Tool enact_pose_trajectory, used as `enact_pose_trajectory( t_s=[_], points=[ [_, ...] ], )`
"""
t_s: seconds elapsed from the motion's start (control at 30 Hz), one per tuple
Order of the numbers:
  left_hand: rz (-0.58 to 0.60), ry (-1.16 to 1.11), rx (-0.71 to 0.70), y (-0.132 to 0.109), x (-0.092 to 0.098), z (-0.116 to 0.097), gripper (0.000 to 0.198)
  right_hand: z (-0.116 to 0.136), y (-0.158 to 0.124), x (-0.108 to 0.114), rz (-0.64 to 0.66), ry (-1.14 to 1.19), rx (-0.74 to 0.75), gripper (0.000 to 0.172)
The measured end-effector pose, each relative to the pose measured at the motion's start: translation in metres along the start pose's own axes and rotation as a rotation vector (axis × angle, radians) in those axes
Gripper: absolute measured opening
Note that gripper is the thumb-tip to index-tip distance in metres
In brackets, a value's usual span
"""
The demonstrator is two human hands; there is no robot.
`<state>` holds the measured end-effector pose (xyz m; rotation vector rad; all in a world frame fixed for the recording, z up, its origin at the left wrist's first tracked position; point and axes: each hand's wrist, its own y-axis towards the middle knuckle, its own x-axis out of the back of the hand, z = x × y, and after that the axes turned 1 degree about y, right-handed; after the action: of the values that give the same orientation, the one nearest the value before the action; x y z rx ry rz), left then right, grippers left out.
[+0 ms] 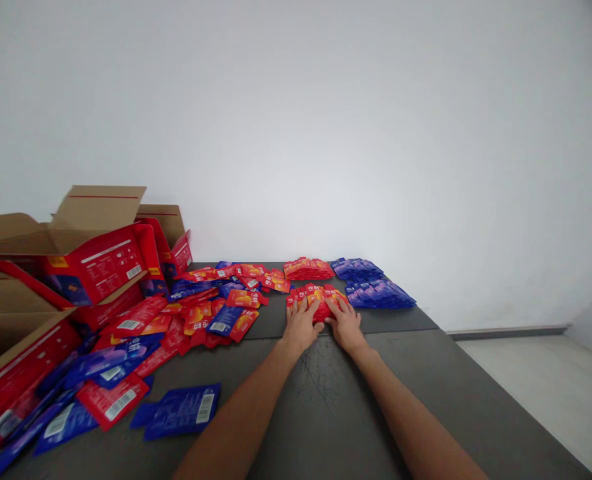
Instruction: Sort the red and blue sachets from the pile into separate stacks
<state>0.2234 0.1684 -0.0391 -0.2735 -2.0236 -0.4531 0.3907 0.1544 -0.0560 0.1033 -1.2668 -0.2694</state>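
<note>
My left hand (301,326) and my right hand (347,325) rest on a row of overlapping red sachets (315,294) with orange print. The fingers of both hands are stretched out and spread over the near part of the row, and the thumbs point towards each other. Behind this row lies another stack of red sachets (309,269). To the right of my right hand are two fanned stacks of blue sachets, a nearer one (379,294) and a farther one (357,269). The undersides of the sachets under my fingers are hidden.
A loose heap of mixed red and blue sachets (176,323) spreads across the left of the dark table (321,413). Beyond it, open red cardboard boxes (109,263) stand at the far left. A blue sachet (183,412) lies near my left forearm. A white wall (296,133) rises behind.
</note>
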Motion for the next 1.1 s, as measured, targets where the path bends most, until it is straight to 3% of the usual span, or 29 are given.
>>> enact_pose_trajectory(
  t_s=[0.3, 0.53, 0.83, 1.1],
  points=[
    [-0.084, 0.046, 0.043, 0.038, -0.016, 0.010, 0.063, -0.004, 0.037, -0.018, -0.009, -0.013, -0.008, 0.053],
    [-0.083, 0.052, 0.046, 0.049, -0.016, 0.013, 0.064, -0.002, 0.047, -0.019, -0.016, -0.045, 0.007, 0.056],
    [-0.072, 0.078, 0.056, 0.039, -0.009, 0.014, 0.068, 0.001, 0.041, -0.013, -0.051, -0.043, 0.052, 0.061],
    [-0.105, 0.105, 0.068, 0.008, 0.019, 0.018, 0.075, 0.025, 0.019, 0.011, -0.142, -0.103, 0.082, 0.070]
  ],
)
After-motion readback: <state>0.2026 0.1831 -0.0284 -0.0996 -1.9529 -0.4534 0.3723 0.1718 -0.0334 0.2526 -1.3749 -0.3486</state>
